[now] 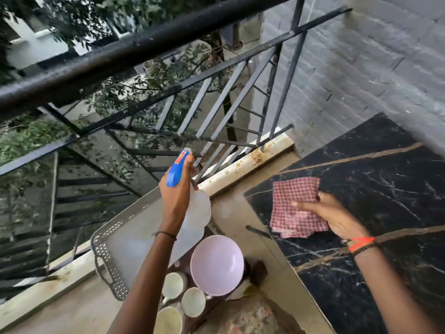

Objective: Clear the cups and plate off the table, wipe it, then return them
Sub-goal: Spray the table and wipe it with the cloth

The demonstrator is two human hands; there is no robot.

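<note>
Head view: left hand [177, 196] is gripping blue-capped spray bottle [190, 201] aside; right hand [333, 213] is pinching red checked cloth [297, 208] over black marble table [385, 189] for wiping.

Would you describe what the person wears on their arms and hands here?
Both forearms are bare, without sleeves or gloves. Above the left hand, a thin dark band circles the wrist. Above the right hand, an orange-red thread sits beside a dark bracelet; one finger seems to bear a ring.
</note>
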